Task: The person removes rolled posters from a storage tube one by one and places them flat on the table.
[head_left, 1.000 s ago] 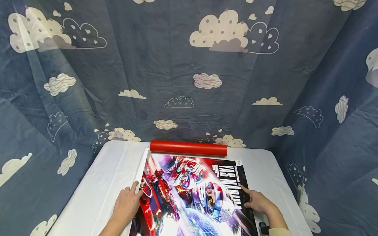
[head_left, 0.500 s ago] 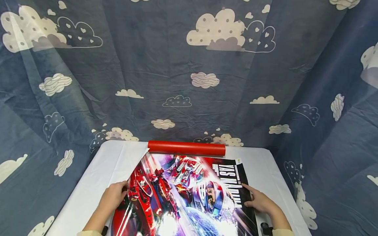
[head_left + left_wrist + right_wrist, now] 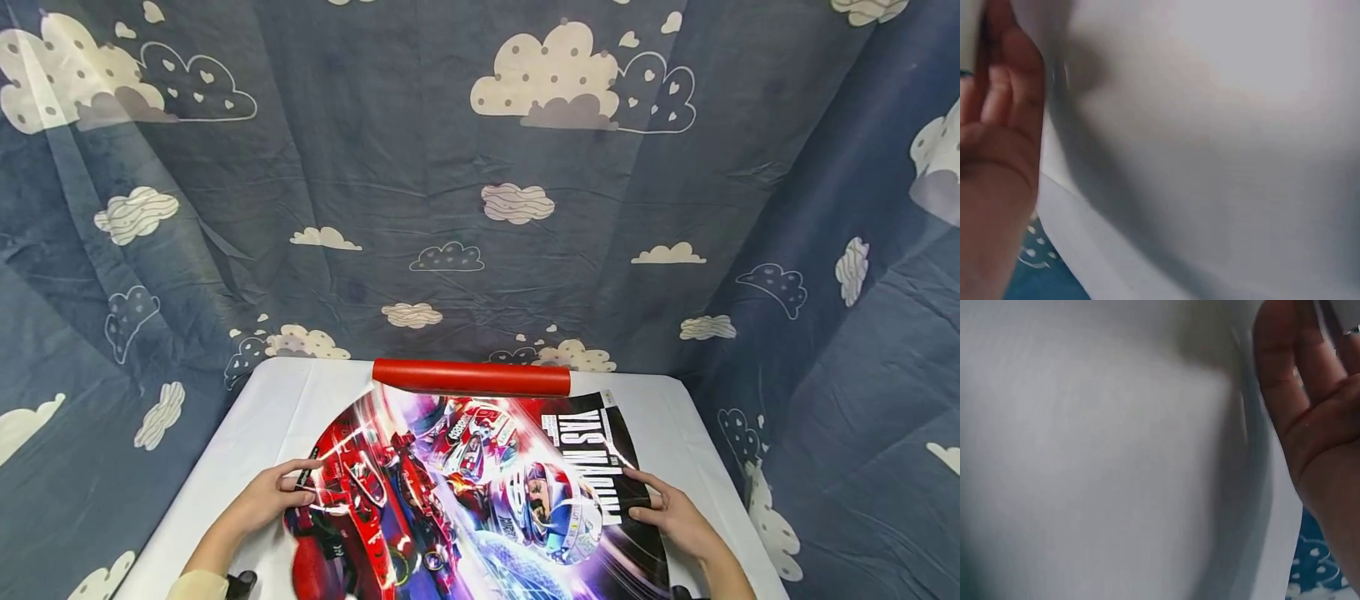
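Note:
A glossy poster [image 3: 465,492], printed with red racing cars, a helmet and white lettering on black, bows up above the white table. My left hand [image 3: 262,498] pinches its left edge between thumb and fingers. At the opposite edge my right hand [image 3: 671,510] grips the poster the same way. Both wrist views look at the poster's plain pale underside [image 3: 1210,156], blurred, with the left hand [image 3: 1007,119] and right hand [image 3: 1310,394] at its sides. The poster's near edge runs out of the head view.
A red roll or tube [image 3: 472,377] lies across the back of the white table [image 3: 288,400], just behind the poster. Dark blue cloth with cloud prints [image 3: 450,167] hangs behind and at both sides.
My left hand has drawn the poster's curled left edge outward to the left, flattening the fold. Both side edges have then risen off the table, and the right hand has shifted slightly right.

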`<state>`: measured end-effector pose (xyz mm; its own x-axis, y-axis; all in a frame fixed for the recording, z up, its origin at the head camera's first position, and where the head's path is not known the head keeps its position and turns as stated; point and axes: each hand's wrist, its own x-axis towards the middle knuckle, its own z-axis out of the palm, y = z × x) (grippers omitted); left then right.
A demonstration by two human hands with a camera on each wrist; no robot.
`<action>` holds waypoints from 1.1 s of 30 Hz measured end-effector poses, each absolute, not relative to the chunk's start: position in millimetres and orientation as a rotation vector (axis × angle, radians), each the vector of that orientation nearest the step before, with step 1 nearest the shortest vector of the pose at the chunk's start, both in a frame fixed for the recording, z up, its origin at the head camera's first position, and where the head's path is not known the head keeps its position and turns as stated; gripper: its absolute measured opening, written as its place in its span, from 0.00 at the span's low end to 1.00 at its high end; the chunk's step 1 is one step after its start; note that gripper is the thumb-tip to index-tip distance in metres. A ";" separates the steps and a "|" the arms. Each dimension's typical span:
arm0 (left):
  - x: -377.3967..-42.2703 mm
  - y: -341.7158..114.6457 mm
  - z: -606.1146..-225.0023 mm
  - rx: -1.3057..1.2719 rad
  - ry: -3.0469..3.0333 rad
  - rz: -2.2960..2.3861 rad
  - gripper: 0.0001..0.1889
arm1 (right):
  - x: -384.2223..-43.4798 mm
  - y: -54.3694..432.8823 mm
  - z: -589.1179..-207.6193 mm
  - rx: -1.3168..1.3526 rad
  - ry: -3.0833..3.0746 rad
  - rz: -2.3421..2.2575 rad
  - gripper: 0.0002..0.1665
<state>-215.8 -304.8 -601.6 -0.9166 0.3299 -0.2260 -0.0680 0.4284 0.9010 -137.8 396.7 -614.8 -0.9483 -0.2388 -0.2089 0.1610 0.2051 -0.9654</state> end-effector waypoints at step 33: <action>-178.8 -297.6 -520.7 0.395 2.487 2.184 0.06 | -101.3 389.1 -546.7 0.172 2.675 -2.117 0.08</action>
<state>-178.8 -297.6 -520.7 -0.9538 0.0503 0.2963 0.3003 0.1215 0.9461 -101.3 389.1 -546.7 -0.9576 0.2453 0.1511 -0.0907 0.2412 -0.9662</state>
